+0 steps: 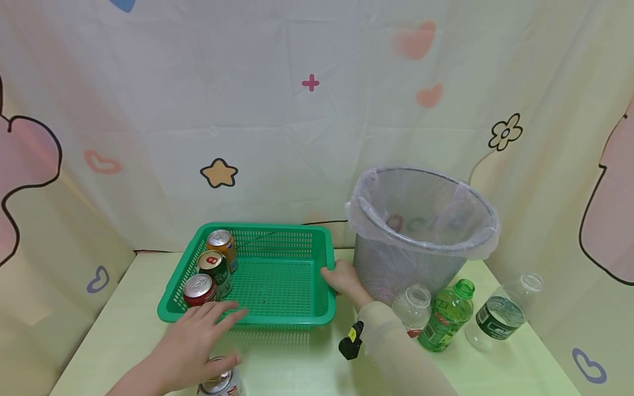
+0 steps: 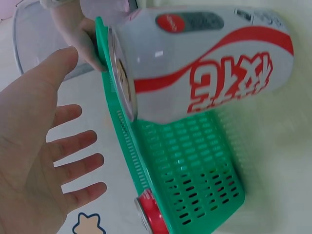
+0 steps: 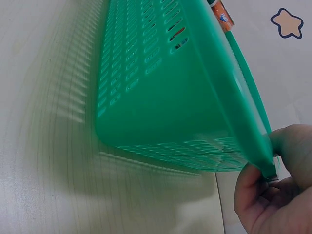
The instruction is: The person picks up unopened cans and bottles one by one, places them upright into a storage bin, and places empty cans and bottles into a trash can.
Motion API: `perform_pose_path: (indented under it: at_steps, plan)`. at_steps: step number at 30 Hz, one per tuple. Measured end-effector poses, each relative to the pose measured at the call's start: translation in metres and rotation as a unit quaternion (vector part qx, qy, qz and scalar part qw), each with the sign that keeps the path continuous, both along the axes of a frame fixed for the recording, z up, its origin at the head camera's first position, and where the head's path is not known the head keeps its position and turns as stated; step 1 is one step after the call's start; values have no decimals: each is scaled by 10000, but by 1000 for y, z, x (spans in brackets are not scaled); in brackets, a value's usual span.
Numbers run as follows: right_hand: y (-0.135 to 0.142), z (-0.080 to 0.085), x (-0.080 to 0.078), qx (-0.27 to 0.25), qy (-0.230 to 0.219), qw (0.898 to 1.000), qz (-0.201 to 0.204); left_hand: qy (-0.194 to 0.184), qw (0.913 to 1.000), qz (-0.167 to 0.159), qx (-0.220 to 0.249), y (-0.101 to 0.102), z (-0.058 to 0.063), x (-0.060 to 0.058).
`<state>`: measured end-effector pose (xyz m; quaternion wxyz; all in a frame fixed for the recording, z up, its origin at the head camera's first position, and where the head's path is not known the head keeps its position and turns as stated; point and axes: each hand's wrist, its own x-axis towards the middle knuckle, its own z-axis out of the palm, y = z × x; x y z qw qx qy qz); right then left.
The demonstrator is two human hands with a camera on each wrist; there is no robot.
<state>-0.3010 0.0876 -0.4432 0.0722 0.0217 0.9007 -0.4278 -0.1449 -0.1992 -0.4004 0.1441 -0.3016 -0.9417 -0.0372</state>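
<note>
A green plastic basket (image 1: 279,286) holds a red can (image 1: 200,290), a dark green can (image 1: 214,270) and an orange can (image 1: 222,248) along its left side. My right hand (image 1: 344,278) grips the basket's right rim, thumb on one side and fingers curled underneath, as the right wrist view shows. In front of the basket stands a white can (image 2: 195,63) with red lettering. Over and beside that can, my left hand (image 1: 195,344) is spread, its fingers (image 2: 78,146) extended and holding nothing.
A mesh bin (image 1: 411,267) lined with a clear bag stands right of the basket. Before it are a clear bottle (image 1: 412,311), a green bottle (image 1: 447,316) and a dark-labelled bottle (image 1: 500,316). A printed curtain (image 1: 277,121) hangs behind the table (image 1: 124,330).
</note>
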Motion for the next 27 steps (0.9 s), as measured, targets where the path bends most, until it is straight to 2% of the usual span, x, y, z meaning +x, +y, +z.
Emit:
perform_pose_path:
  at_steps: [9,19,22,25,27]
  plan:
    - [0,0,0,16,37,10000,-11,-549,9984,-160,-14,5,-8,7]
    - [-1,-4,-1,44,-8,10000,8,-462,9980,-419,-124,6,-22,15]
    - [-1,-5,-2,33,0,10000,-1,-838,9958,-350,-64,6,-26,16]
    - [0,-5,-3,16,5,10000,-6,-1406,9899,-165,3,6,-28,17]
    - [0,-5,-3,-9,6,10000,0,-1629,9866,-98,37,6,-29,17]
